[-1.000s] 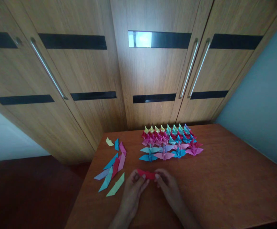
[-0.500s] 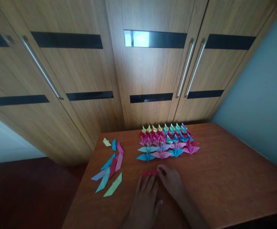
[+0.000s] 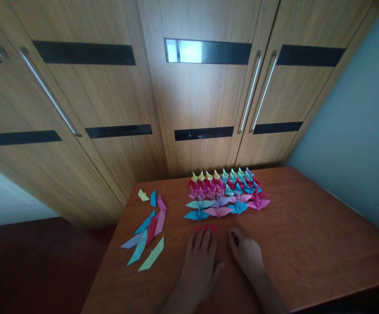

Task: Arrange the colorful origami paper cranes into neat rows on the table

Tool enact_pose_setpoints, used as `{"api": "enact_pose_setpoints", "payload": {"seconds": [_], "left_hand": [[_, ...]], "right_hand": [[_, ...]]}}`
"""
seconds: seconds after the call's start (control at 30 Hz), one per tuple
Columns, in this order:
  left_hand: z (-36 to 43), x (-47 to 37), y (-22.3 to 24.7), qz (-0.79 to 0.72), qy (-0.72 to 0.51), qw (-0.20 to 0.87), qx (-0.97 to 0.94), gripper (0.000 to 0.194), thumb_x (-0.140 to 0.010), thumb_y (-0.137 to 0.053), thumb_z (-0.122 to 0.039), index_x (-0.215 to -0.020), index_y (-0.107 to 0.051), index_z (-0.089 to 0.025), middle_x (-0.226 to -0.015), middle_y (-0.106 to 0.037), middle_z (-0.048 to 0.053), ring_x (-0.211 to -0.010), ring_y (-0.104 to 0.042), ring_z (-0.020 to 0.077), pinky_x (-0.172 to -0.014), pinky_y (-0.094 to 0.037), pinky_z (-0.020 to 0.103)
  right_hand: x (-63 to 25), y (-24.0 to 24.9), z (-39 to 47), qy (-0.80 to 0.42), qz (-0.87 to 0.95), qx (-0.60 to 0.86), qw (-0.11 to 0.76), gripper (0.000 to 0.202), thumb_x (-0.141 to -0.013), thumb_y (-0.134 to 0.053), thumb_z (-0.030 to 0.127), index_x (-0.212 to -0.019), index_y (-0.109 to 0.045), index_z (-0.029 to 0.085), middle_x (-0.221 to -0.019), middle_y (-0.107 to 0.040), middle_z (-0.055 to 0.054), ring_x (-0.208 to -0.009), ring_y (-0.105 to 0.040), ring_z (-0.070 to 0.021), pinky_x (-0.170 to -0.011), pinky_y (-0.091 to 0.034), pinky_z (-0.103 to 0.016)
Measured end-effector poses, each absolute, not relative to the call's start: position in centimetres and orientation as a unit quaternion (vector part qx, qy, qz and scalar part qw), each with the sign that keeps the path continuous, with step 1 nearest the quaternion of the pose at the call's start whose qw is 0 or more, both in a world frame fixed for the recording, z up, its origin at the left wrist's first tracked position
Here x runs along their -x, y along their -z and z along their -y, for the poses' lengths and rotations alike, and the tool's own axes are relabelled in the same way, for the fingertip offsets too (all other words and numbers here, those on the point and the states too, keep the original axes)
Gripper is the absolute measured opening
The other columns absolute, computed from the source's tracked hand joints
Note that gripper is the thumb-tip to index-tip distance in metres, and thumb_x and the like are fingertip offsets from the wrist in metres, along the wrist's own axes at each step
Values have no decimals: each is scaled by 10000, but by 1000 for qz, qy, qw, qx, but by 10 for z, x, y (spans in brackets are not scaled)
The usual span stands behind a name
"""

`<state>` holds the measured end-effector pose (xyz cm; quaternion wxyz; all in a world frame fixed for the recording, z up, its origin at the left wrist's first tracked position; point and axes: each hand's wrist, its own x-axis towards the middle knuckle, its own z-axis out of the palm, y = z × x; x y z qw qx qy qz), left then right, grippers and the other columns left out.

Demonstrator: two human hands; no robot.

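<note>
My left hand (image 3: 199, 264) lies flat on the table with its fingers stretched out. Its fingertips rest at the lower edge of a red folded paper piece (image 3: 205, 228), partly covering it. To the right, apart from that paper, my right hand (image 3: 246, 250) is on the tabletop with its fingers curled in, and nothing shows in them. Just beyond both hands stand paper cranes in rows, among them a blue crane (image 3: 198, 214) and a pink crane (image 3: 218, 211) at the front.
Several flat folded paper strips lie at the left of the wooden table (image 3: 290, 244), including a pale green strip (image 3: 152, 254) and a teal strip (image 3: 138, 248). A wooden wardrobe (image 3: 196, 100) with metal handles rises behind the table. A pale blue wall (image 3: 356, 144) borders the right side.
My right hand has let go of the red paper and moved away to the right. The red paper sits slightly farther from me, with the left fingertips now lower on it.
</note>
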<state>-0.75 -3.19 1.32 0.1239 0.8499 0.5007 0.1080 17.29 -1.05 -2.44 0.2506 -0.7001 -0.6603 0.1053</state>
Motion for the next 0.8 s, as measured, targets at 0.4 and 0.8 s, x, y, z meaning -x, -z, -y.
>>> {"api": "enact_pose_setpoints", "payload": {"seconds": [0.4,0.8], "left_hand": [[21,-1,-10,-494,-105,129,-854,545,-866,-489,-466,-1331,-495,-182,-1470,-377,149,-1370,-288,344,-1112,-220,563],[19,6,-9,-475,-103,127,-865,543,-886,-475,-457,-1355,-454,-184,-1486,-354,139,-1385,-266,317,-1118,-234,519]], "right_hand": [[-176,30,10,-120,663,689,266,252,-895,-388,279,-913,-636,236,-916,-699,-29,-792,-658,-184,-668,-438,-262],[-176,28,11,-120,666,690,258,254,-891,-379,271,-906,-630,234,-890,-696,-29,-758,-651,-180,-639,-417,-259]]}}
